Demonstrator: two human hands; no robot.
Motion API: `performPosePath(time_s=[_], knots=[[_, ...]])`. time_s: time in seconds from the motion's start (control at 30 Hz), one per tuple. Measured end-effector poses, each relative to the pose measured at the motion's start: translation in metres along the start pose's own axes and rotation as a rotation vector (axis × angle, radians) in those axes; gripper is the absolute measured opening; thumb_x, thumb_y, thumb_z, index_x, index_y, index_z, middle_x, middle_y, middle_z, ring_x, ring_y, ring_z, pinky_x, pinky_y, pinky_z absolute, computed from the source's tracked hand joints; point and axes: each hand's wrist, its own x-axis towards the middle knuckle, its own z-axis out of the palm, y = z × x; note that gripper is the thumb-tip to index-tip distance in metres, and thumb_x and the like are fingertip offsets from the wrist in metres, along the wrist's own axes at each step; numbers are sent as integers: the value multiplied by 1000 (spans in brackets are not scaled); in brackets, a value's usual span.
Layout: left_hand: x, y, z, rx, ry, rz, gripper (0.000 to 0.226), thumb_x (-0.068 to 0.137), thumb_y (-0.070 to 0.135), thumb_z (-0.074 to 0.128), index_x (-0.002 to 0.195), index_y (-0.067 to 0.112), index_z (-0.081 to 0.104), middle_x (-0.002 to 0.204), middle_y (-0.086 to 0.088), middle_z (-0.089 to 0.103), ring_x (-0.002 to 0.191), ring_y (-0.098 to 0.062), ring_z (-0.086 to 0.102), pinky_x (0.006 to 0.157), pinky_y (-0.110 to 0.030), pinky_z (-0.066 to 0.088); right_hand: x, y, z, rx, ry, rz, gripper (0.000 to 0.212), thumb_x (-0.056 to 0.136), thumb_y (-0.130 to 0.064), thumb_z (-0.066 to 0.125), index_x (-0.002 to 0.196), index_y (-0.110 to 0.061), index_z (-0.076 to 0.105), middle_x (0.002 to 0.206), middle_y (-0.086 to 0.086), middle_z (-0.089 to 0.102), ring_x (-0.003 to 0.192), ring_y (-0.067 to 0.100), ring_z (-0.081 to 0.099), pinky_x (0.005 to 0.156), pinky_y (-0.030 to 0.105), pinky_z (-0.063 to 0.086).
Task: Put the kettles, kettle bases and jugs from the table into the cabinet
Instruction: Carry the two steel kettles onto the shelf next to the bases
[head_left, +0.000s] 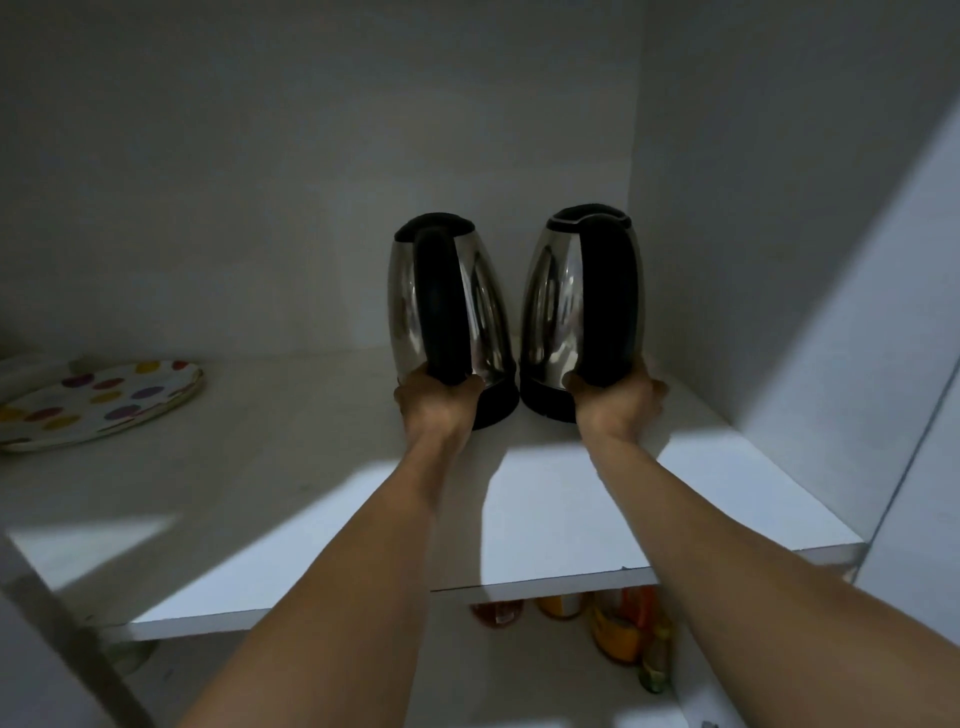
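On the cabinet shelf two kettles stand side by side near the back right corner, the left kettle just beside the right kettle, and a plate lies far left.

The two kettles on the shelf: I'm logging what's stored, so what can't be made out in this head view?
- Left kettle and right kettle: spouts face away; left hand and right hand cover their handle bottoms.
- Jars below: cut off by the shelf edge.
- Spotted plate: cropped at the left edge.
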Motion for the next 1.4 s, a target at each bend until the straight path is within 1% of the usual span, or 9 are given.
performPosePath(time_s=[0.17,0.33,0.6,0.73,0.87,1.0,1.2,1.33,1.4], knots=[[13,-3,2,-39,-40,9,40,79,20,74,116,9,67,105,-10,70,97,-27,67,73,-23,45,1,3,5,-14,76,-7,58,65,-12,85,119,-16,62,123,14,49,103,34,56,79,24,38],[27,-5,17,-52,-47,42,46,77,23,75,120,9,65,112,-14,69,106,-32,64,88,-36,55,5,5,13,-23,136,-14,56,69,-14,83,120,-14,61,126,16,48,107,37,54,84,24,38],[53,-4,43,-71,-30,86,38,79,16,71,115,3,67,106,-18,70,100,-33,65,77,-31,50,51,5,12,-122,39,-37,63,69,-23,85,127,-17,60,126,16,57,114,32,54,89,28,42],[64,-1,62,-73,-4,94,39,78,12,73,115,0,66,109,-19,69,105,-33,64,80,-31,49,72,9,25,-121,13,-50,65,62,-27,89,122,-13,65,119,19,64,109,34,61,91,40,51],[75,-1,81,-63,44,100,42,77,14,75,116,0,65,112,-21,67,109,-37,62,91,-44,53,95,17,42,-97,-3,-12,64,57,-30,90,112,-6,67,116,21,64,104,34,65,89,46,54],[78,0,97,-55,111,113,36,77,15,75,109,-2,67,108,-21,68,105,-36,63,90,-45,54,119,29,57,-90,-20,-22,69,54,-32,89,115,-10,65,118,19,64,109,35,63,92,50,53],[77,1,102,-41,131,119,27,81,10,73,103,-4,68,100,-20,69,96,-34,64,72,-30,46,123,26,55,-53,-69,-34,70,62,-24,90,124,-6,63,121,19,66,112,36,62,93,53,53],[73,4,97,-6,95,112,34,82,18,74,111,1,67,106,-17,69,92,-25,62,72,-27,45,125,33,55,-76,-105,-14,83,60,-32,89,131,-4,57,125,21,62,116,38,60,93,53,53],[71,3,94,34,40,108,40,82,15,73,118,3,61,113,-16,66,99,-26,62,75,-26,44,121,36,49,-69,-117,32,93,57,-34,91,134,-2,52,130,22,59,119,38,58,96,49,52]])
